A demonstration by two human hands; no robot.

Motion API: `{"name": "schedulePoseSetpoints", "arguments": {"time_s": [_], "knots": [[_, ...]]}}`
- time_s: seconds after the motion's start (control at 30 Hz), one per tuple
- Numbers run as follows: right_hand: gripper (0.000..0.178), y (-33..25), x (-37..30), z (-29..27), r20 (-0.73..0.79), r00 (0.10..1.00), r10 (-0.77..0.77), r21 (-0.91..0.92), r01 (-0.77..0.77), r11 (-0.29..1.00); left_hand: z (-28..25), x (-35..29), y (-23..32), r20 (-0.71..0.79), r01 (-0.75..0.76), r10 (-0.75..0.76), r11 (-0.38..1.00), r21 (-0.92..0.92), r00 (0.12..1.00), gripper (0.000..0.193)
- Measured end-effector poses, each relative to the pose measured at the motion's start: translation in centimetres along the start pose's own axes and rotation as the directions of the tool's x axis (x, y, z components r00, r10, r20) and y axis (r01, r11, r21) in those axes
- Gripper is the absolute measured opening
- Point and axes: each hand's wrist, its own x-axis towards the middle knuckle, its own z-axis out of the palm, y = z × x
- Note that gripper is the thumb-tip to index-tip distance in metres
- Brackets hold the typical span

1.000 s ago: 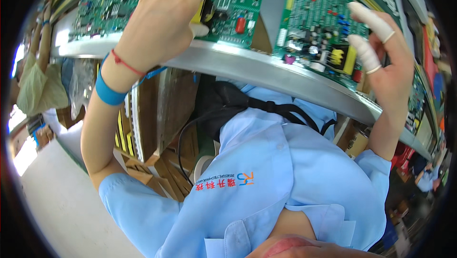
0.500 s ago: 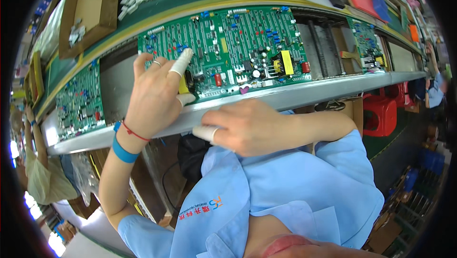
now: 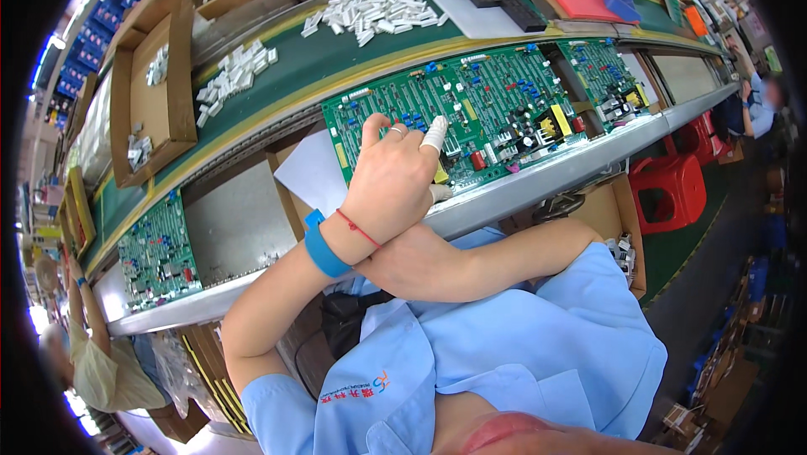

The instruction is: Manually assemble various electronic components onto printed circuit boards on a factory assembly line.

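Observation:
A wide green circuit board (image 3: 496,89), crowded with small parts, lies along the metal rail in front of me. My left hand (image 3: 391,171) is over its left half, with index finger and thumb, both in white finger cots, closed about a yellow part near the board's near edge. The other fingers curl above the board. Below the left wrist, my right hand (image 3: 412,263) crosses to the left; its fingers are hidden behind the left wrist and forearm.
Another circuit board (image 3: 605,77) lies at the right, and one (image 3: 160,249) at the far left. Beyond the rail are white parts (image 3: 370,11) in piles and a cardboard tray (image 3: 181,77). A white sheet (image 3: 315,171) sits left of the middle board. A red stool (image 3: 668,190) stands right.
My left hand and the middle circuit board have shifted right along the rail, narrowing the gap to the right-hand board. My right hand has gone under the left wrist. The view has shifted too.

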Motion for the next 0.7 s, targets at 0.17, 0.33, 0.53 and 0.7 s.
{"name": "schedulePoseSetpoints", "arguments": {"time_s": [0.17, 0.33, 0.53, 0.7], "knots": [[0.04, 0.7, -0.8, -0.1, 0.033, 0.998, 0.059, -0.117, -0.055, 0.992, -0.2, 1.4, 0.8, 0.017, -0.005, 0.006, 0.999, -0.045, 1.0, 0.081], [0.039, 1.7, -1.0, -1.0, 0.071, 0.997, 0.033, -0.286, -0.011, 0.958, -1.1, 1.3, 0.5, -0.069, -0.029, 0.019, 0.989, -0.147, 0.997, 0.081], [0.016, 4.1, -2.5, -3.3, 0.042, 0.997, 0.066, -0.027, -0.065, 0.998, -5.6, -0.1, -0.6, -0.306, -0.241, 0.122, 0.891, -0.386, 0.944, 0.023], [0.031, 5.2, -3.7, -4.6, 0.076, 0.985, 0.155, -0.164, -0.141, 0.976, -14.0, -5.8, 0.6, -0.706, -0.739, 0.239, 0.083, -0.669, 0.666, 0.038]]}}
